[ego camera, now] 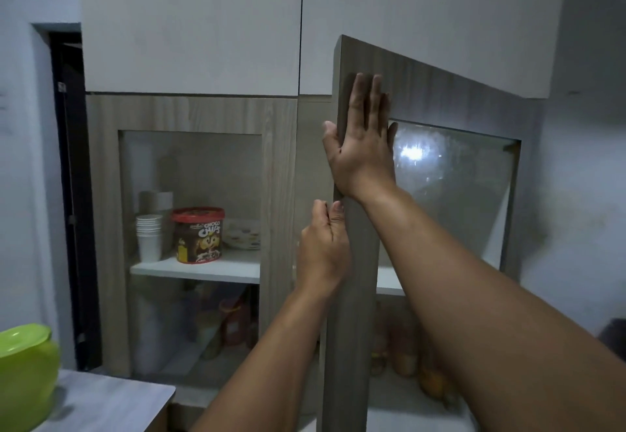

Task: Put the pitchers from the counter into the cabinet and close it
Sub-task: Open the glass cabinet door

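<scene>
Pressing flat right hand (362, 147) on cabinet door (355, 296); left hand (323, 248) pinched its edge, risked trapped fingers if swung shut.

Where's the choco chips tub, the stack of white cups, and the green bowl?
Choco chips tub (199, 235), head view, front label.
White cups (149, 237), head view, middle of stack.
Green bowl (25, 369), head view, its side.

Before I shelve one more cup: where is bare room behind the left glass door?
Upper shelf: only its front strip is bare, before the Choco Chips tub, between paper cups and patterned plate. The lower shelf looks crowded with blurred containers.
</scene>
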